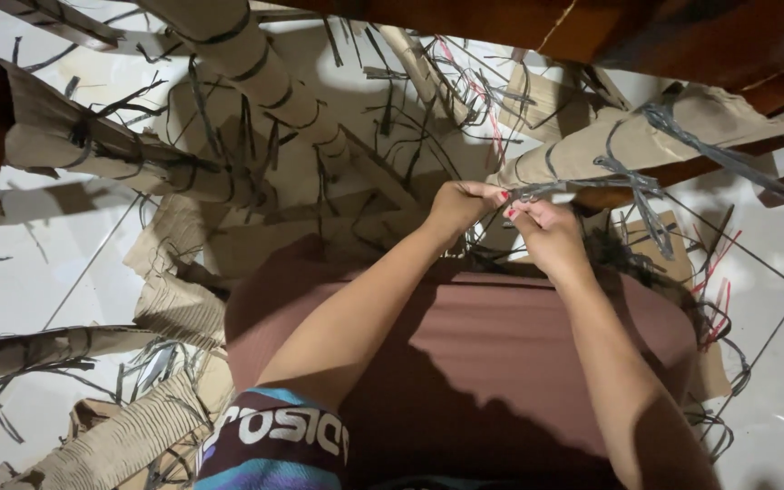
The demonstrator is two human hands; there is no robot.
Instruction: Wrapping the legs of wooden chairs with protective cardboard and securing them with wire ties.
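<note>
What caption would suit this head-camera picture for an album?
Left hand and right hand pinch a grey strap on a cardboard-wrapped bar, with cardboard scraps on the tiled floor.

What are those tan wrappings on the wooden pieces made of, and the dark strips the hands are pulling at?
The tan wrapping looks like corrugated cardboard: matte, ribbed, with torn edges. The dark strip between the left hand and right hand seems plastic strapping or tape, thin, flat and slightly shiny, though its exact kind is unclear.
</note>
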